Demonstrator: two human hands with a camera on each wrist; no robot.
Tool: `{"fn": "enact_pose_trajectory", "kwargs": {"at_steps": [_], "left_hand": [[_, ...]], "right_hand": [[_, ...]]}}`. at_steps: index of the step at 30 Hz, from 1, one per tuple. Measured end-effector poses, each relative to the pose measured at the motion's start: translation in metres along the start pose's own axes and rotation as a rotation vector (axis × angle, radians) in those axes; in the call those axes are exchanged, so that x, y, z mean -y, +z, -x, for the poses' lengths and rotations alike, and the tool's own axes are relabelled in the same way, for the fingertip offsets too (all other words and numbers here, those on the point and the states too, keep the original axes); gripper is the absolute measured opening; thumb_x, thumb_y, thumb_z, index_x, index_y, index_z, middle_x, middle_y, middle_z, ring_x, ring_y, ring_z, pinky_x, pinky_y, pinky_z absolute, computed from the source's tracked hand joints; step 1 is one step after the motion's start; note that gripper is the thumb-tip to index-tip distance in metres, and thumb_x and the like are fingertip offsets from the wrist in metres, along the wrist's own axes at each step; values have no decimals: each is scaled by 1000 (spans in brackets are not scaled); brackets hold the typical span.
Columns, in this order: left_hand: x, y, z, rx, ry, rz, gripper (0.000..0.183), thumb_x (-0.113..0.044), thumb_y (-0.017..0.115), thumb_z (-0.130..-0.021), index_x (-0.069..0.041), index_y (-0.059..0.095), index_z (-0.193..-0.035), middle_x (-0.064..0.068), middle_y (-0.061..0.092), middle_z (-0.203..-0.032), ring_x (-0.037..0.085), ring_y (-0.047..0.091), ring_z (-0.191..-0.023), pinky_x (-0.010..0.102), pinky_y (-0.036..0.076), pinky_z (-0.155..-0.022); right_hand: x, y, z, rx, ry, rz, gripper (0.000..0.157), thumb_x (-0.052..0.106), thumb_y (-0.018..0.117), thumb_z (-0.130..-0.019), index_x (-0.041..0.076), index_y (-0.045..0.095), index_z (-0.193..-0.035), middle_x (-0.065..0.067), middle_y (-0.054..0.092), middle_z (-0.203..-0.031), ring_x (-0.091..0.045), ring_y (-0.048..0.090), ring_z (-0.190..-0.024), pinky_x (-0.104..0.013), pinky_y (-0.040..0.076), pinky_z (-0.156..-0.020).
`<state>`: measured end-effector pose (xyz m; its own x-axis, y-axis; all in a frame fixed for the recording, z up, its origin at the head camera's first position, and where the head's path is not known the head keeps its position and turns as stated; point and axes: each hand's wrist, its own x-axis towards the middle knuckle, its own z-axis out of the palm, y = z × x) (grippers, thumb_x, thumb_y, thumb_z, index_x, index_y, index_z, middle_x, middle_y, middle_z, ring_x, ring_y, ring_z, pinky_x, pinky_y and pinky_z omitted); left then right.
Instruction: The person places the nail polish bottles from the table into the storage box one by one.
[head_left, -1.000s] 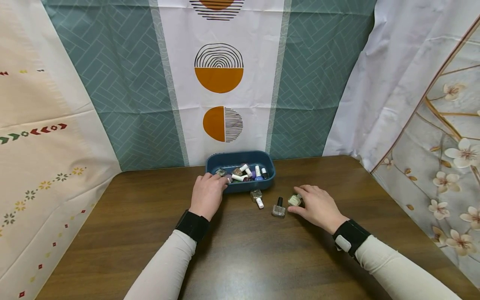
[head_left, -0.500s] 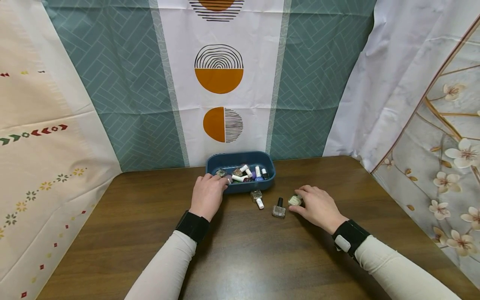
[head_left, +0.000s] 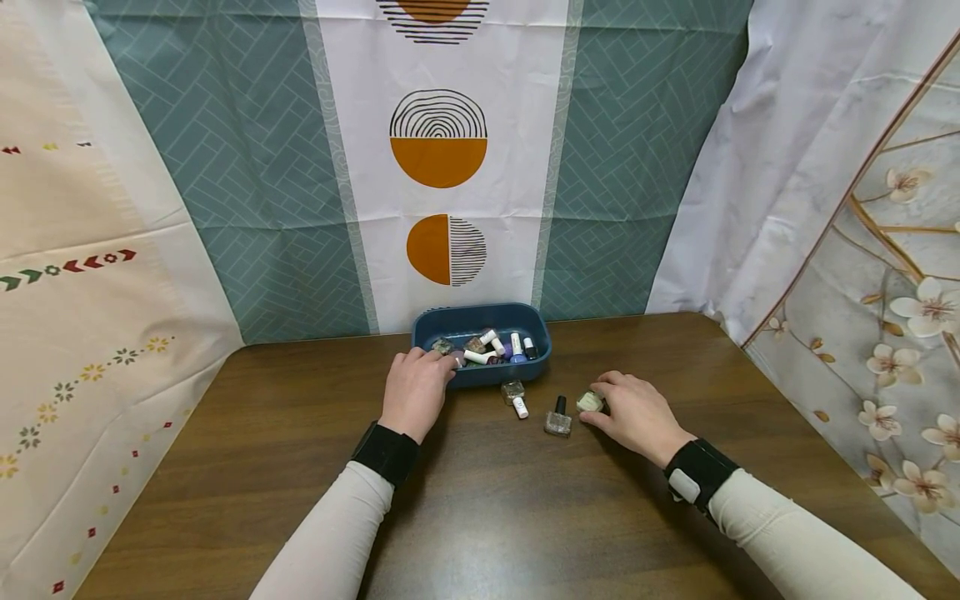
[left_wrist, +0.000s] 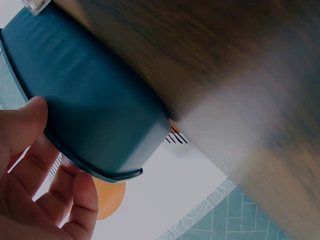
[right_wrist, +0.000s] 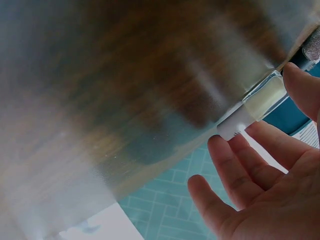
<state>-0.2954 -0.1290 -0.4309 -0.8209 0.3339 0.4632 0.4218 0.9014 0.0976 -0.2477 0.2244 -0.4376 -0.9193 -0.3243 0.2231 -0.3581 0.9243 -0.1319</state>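
A dark blue bin (head_left: 480, 377) holds several nail polish bottles at the back of the table. My left hand (head_left: 414, 387) grips its near left rim; in the left wrist view the thumb (left_wrist: 30, 120) lies against the outer wall and the fingers reach over the rim. Right of the bin, my right hand (head_left: 637, 412) pinches a pale yellow-green nail polish bottle (head_left: 589, 402) that lies on the table. From the right wrist, its white cap (right_wrist: 235, 124) shows beside the fingertips, with the thumb (right_wrist: 302, 87) at the glass end.
Between bin and right hand lie a glittery bottle with a black cap (head_left: 558, 422) and a clear glittery bottle with a white cap (head_left: 513, 393). The brown wooden table (head_left: 480, 517) ends at a hanging patterned cloth (head_left: 450, 192) behind the bin.
The right thumb and fingers have closed slightly round the pale nail polish bottle, which has turned a little. The left hand and the bin have stayed in place.
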Motion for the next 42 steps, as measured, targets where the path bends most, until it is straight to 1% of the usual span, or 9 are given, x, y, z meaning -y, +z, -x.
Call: {"fn": "enact_pose_trajectory", "kwargs": {"at_steps": [17,26,34,42], "left_hand": [[0,0,0,-6,7,1,20,-19,83,-102,-15,86,-122,7,83,-108,29,66,-92,44,51,-81],[1,2,1,-34,16,-7,18,-17,85,-100,-17,86,-118,6,83,-104,29,67,-90,44,50,-79],[2,3,0,-28,15,-11,18,-17,84,-101,-16,86,-118,5,83,-103,28,66,-90,43,49,-79],[2,2,1,-36,17,-6,16,-17,85,-100,-17,87,-116,5,82,-102,28,66,-89,42,49,-78]], "right_hand": [[-1,1,-3,-16,-39,9,41,29,87,-96,-2,79,-121,-19,74,-123,-41,72,-111,-60,55,-100],[-2,2,-2,-32,-55,3,39,29,88,-96,-2,80,-118,-17,75,-119,-39,72,-106,-58,56,-95],[-2,2,-2,-30,-60,5,37,29,87,-97,-1,80,-118,-16,75,-118,-37,72,-106,-58,55,-96],[0,1,-2,-53,-66,0,37,28,87,-97,-1,80,-118,-15,75,-118,-37,71,-107,-58,55,-96]]}}
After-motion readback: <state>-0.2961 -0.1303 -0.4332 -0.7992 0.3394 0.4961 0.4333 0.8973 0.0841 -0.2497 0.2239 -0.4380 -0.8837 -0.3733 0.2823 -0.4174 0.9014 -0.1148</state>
